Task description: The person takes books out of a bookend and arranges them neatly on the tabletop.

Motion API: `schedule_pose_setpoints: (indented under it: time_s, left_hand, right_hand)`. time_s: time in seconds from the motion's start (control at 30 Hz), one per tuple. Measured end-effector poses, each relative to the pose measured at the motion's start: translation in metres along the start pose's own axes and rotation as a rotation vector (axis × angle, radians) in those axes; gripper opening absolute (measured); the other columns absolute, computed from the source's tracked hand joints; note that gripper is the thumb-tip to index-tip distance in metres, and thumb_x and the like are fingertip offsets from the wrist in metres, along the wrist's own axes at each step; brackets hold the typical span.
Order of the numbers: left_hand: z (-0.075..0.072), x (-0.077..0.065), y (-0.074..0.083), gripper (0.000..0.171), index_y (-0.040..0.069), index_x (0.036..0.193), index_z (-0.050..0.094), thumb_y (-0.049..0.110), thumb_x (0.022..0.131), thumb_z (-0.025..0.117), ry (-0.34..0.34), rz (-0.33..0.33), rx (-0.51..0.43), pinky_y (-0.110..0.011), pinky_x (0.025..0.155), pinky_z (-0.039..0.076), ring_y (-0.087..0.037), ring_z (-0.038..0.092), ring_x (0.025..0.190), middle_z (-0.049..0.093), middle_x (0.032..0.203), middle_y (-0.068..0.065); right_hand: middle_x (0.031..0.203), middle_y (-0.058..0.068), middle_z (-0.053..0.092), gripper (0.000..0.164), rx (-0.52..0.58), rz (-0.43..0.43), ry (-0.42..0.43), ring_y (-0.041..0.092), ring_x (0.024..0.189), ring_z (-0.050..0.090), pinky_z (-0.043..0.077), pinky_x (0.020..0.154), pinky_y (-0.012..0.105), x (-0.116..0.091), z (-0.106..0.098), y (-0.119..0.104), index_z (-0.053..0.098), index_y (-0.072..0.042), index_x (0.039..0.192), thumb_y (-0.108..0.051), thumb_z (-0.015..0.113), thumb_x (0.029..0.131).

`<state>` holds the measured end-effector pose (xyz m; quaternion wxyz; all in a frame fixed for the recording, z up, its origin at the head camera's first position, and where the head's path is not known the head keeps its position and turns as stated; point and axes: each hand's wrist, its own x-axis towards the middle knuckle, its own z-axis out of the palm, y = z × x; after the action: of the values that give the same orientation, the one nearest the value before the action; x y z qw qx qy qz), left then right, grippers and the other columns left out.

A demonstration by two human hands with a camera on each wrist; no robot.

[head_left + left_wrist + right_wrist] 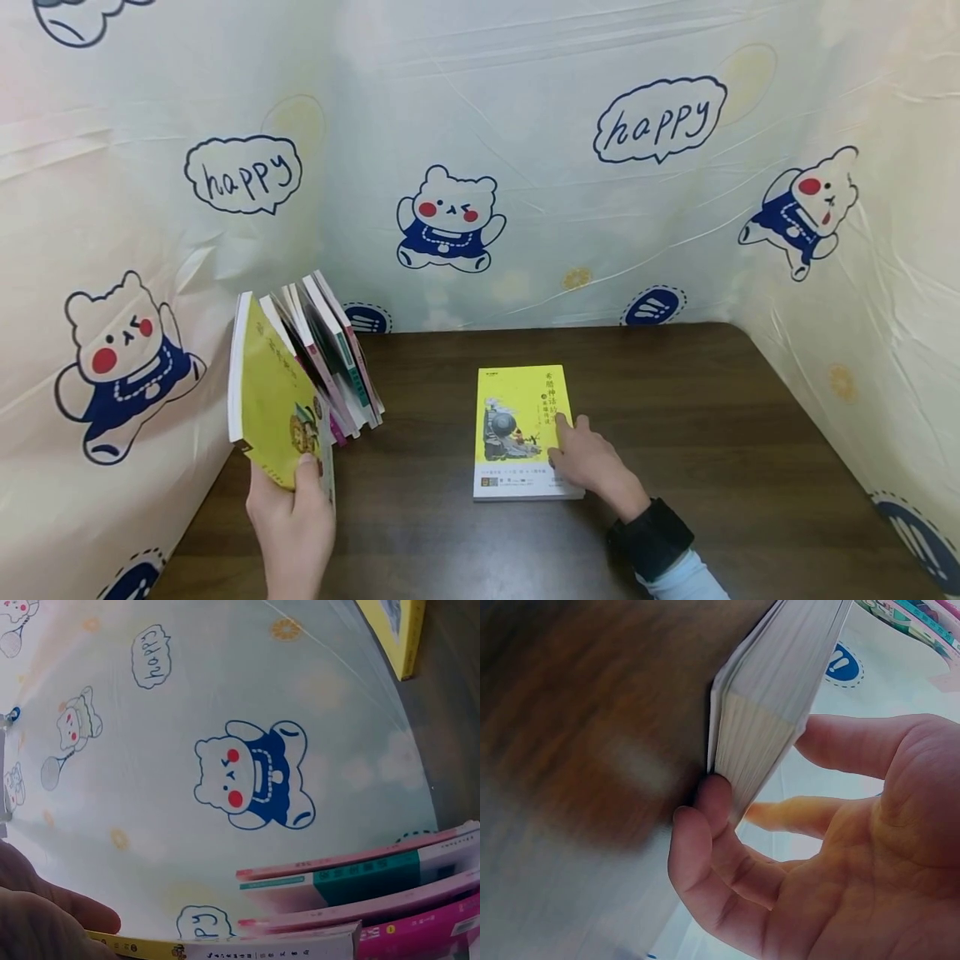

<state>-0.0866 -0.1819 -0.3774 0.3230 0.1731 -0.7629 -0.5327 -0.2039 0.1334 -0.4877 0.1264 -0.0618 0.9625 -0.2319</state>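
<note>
Directions are taken from the flat book (517, 417) in the head view. This item is a rectangular paperback, cover yellow above and white below, with a grey illustration. It lies face up on the tabletop (675, 392), which is dark brown with a streaked wood-grain surface and a rounded far corner.

At 4 o'clock the right hand (592, 458) pinches its edge: thumb on the cover, fingers bent against the pale, finely layered page block. The wrist carries a black cuff (652, 537) over a light blue sleeve (682, 577).

At 8 o'clock the left hand (291, 517) pinches the tilted book (277, 383), thumb flat on its yellow cover. That book stands at 9 o'clock, its white page edge exposed.

At 10 o'clock a row of books (330, 358) leans on edge, with spines in pink, teal, white and magenta. Contact with the tilted book cannot be determined.

From 9 through 3 o'clock hangs a creased, glossy sheet (540, 100) printed with blue-clad bears and 2 "happy" bubbles.
</note>
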Motion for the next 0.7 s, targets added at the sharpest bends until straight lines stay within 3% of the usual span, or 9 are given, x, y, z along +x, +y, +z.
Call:
schedule_pose_setpoints:
  time_s: [0.03,0.23,0.4,0.7]
  left_hand:
    - [-0.0001,-0.0011,0.0015,0.041,-0.006,0.146,0.045,0.002,0.106,0.043,-0.011,-0.004,-0.011,-0.076,0.101,0.041,-0.048,0.052,0.126,0.056,0.137,-0.037]
    - [0.0008,-0.0057,0.0080,0.040,-0.007,0.145,0.046,0.001,0.106,0.043,-0.052,-0.003,-0.033,-0.067,0.098,0.042,-0.045,0.054,0.123,0.057,0.135,-0.035]
    - [0.0016,-0.0043,0.0091,0.041,-0.006,0.147,0.042,0.000,0.107,0.042,-0.110,-0.022,-0.061,-0.077,0.101,0.036,-0.050,0.050,0.127,0.053,0.138,-0.035]
    - [0.0070,-0.0049,0.0107,0.040,-0.006,0.144,0.044,-0.005,0.104,0.045,-0.168,-0.011,-0.099,-0.071,0.101,0.041,-0.045,0.055,0.126,0.058,0.138,-0.034]
  right_hand:
    - [0.135,0.037,0.048,0.065,-0.002,-0.001,0.001,0.031,0.074,0.057,0.046,0.062,0.042,0.0002,0.0004,0.0001,0.038,0.002,0.157,-0.022,0.062,0.102]
    - [0.134,0.035,0.048,0.066,-0.008,0.008,0.001,0.032,0.075,0.057,0.047,0.062,0.042,0.0007,0.0013,0.0002,0.038,0.001,0.157,-0.024,0.063,0.102]
    - [0.131,0.033,0.048,0.067,-0.008,0.015,0.001,0.032,0.074,0.057,0.046,0.061,0.040,0.0005,0.0014,-0.0008,0.038,0.001,0.158,-0.024,0.064,0.101]
    - [0.130,0.033,0.048,0.067,-0.008,0.011,0.005,0.031,0.073,0.057,0.046,0.060,0.041,-0.0005,0.0017,-0.0005,0.038,0.001,0.158,-0.023,0.064,0.101]
